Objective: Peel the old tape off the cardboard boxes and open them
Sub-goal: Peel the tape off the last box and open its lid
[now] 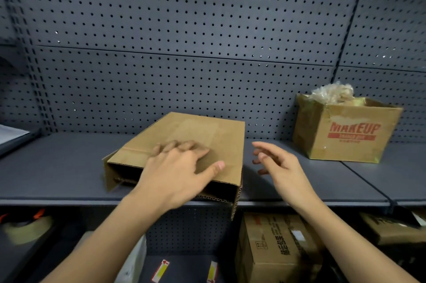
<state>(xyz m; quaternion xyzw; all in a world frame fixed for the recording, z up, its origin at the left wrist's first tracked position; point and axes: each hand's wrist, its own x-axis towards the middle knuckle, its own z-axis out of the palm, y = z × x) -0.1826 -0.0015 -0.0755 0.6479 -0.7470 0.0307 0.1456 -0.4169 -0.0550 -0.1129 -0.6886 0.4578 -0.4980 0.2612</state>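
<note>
A plain brown cardboard box lies half-flattened on the grey shelf, its open end facing me and overhanging the front edge. My left hand rests palm-down on the box's top panel, fingers spread flat. To the right of the box, my right hand hovers just above the shelf with relaxed fingers and holds nothing. At the back right stands an open cardboard box printed "MAKEUP", with crumpled clear tape bunched on top.
A grey pegboard wall backs the shelf. Below the shelf sit a roll of tape at the left, a printed cardboard box at the right, and another box further right.
</note>
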